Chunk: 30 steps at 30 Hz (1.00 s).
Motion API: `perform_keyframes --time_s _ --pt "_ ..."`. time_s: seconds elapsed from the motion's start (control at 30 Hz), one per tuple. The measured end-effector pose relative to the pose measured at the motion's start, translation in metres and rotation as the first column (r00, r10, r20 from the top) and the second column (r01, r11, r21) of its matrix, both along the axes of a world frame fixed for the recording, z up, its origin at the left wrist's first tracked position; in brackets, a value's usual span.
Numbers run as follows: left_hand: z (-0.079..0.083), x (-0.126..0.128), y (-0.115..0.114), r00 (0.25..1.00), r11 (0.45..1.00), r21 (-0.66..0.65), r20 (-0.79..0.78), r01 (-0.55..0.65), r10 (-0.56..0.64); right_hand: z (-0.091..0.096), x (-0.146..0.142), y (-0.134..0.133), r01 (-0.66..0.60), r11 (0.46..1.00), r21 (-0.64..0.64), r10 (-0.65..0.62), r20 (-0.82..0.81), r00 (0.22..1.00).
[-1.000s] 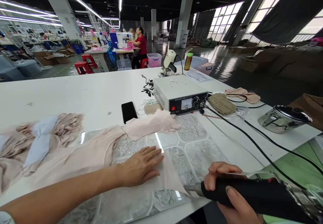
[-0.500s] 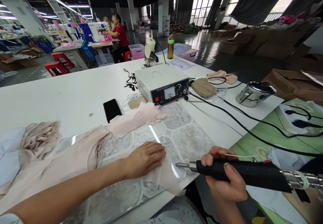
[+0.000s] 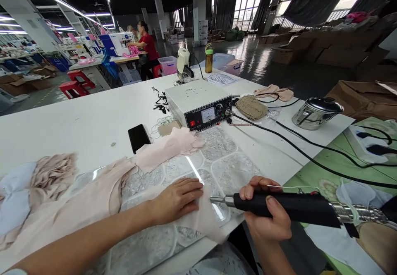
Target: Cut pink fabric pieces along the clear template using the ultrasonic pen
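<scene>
From my end I'm seeing a lidded metal pot (image 3: 313, 117) standing near the right corner of the desk (image 3: 77, 130). A green-capped bottle (image 3: 209, 63) is standing upright by the far edge. A black phone (image 3: 138, 137) is lying well inside the edges. Beyond, a person in red (image 3: 150, 48) is working at a sewing machine (image 3: 115, 44).

black tool (image 3: 310, 209) shifted, tip (image 3: 218, 199) nearer left hand (image 3: 178, 200)

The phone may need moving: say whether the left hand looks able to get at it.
Probably yes: the left hand rests on thin cloth, and nothing tall blocks the way to the phone, just a pale strip and the patterned sheet.
</scene>
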<state>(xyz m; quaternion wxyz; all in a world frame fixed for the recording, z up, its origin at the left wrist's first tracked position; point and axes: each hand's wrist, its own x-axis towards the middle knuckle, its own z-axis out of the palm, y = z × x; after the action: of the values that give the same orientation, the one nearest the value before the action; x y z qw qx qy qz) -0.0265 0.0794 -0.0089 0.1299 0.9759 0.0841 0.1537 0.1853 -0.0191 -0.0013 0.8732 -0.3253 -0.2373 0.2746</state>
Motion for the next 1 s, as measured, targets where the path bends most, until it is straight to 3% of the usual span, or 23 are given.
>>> perform_keyframes --time_s 0.2,0.5,1.0 --pt "0.007 0.004 0.000 0.998 0.998 0.026 0.015 0.065 -0.065 -0.003 -0.003 0.010 -0.009 1.000 0.023 0.008 0.003 1.000" --pt "0.011 0.006 0.008 0.989 0.991 -0.047 -0.072 0.124 -0.127 -0.005 -0.008 0.014 -0.064 0.998 0.029 0.064 0.010 0.998" --pt "0.016 0.008 0.009 0.989 0.988 0.090 -0.088 0.128 -0.120 0.001 0.002 0.014 -0.106 0.994 -0.035 0.106 0.011 0.994"
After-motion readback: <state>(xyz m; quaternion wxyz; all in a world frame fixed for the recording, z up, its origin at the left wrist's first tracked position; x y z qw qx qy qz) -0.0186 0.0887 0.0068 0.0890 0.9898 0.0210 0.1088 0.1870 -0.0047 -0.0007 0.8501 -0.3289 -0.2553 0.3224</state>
